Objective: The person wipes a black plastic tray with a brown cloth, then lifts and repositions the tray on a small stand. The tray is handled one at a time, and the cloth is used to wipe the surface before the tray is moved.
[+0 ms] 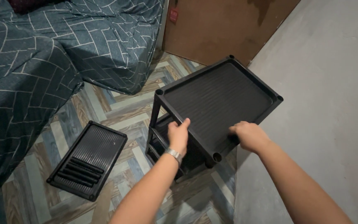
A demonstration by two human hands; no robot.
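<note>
A black plastic shelf rack (218,99) stands on the floor beside the grey wall, its ribbed top tray tilted slightly toward me. My left hand (178,133) grips the near edge of the top tray, thumb on top; a metal watch sits on that wrist. My right hand (249,135) is closed on the same near edge, close to the front right corner post socket. Lower shelves of the rack show dimly under the tray.
A separate black ribbed shelf tray (88,159) lies flat on the patterned wood floor at left, with several black tubes on it. A bed with a dark teal patterned cover (30,66) fills the left. A brown door (224,29) stands behind the rack.
</note>
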